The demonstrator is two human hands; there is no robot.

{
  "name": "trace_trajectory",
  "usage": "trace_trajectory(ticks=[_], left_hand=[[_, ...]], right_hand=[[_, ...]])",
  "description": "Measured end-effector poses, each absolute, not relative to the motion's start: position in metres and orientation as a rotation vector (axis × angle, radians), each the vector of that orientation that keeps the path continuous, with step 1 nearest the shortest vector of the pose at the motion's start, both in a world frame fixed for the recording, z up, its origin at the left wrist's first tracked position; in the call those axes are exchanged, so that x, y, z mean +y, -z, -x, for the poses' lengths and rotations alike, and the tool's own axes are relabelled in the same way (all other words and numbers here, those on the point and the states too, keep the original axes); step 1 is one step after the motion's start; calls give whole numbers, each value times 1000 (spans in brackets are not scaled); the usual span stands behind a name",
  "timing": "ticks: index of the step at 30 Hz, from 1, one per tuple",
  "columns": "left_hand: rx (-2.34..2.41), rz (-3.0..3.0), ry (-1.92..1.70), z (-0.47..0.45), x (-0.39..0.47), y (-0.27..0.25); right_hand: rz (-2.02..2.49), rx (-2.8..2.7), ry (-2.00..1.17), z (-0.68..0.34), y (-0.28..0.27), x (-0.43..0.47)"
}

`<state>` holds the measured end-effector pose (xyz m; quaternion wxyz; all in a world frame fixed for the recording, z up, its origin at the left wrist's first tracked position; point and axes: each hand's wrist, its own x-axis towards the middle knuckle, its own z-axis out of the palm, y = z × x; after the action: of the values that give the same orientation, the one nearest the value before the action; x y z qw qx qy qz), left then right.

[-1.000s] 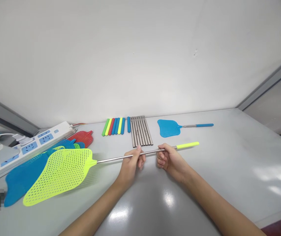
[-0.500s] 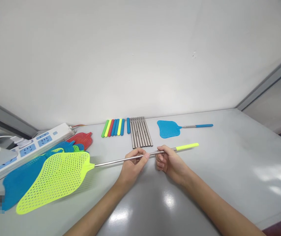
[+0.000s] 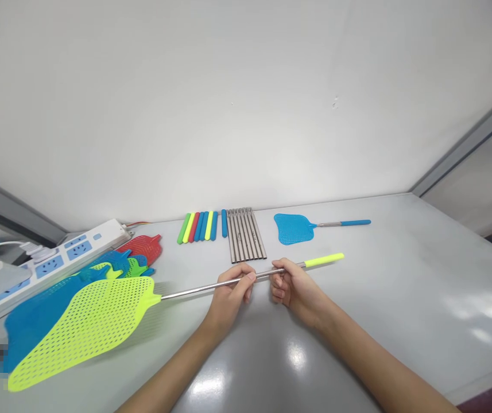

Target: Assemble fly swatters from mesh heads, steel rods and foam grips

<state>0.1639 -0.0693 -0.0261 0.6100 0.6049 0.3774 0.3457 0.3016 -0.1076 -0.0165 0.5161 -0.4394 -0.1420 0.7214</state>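
Between my two hands runs the metal rod of a yellow fly swatter [image 3: 99, 318], its perforated head at the left and its yellow grip [image 3: 324, 260] at the right. My left hand [image 3: 231, 295] pinches the rod near its middle, thumb on top. My right hand [image 3: 291, 289] is closed around the thicker part of the rod, just short of the grip; some of its fingers are curled underneath. The swatter's head is held partly over a blue swatter head [image 3: 34, 321] on the table.
Loose metal rods [image 3: 246, 235] lie in a row near the wall, beside coloured grips [image 3: 198, 226] and a single blue grip [image 3: 224, 223]. A blue swatter [image 3: 295, 229] rests behind my right hand. At the left are a power strip [image 3: 62, 255] and more heads, including a red one [image 3: 144, 248].
The yellow swatter's head has shifted left and down, with its rod drawn slightly left. Both hands keep their hold. The camera view has moved a little.
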Motion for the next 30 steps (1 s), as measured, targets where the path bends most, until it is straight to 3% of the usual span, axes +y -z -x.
trace_trajectory(ticks=[30], left_hand=[[908, -1437, -761, -164, -70, 27]], right_hand=[[1056, -358, -1734, -300, 13, -108]])
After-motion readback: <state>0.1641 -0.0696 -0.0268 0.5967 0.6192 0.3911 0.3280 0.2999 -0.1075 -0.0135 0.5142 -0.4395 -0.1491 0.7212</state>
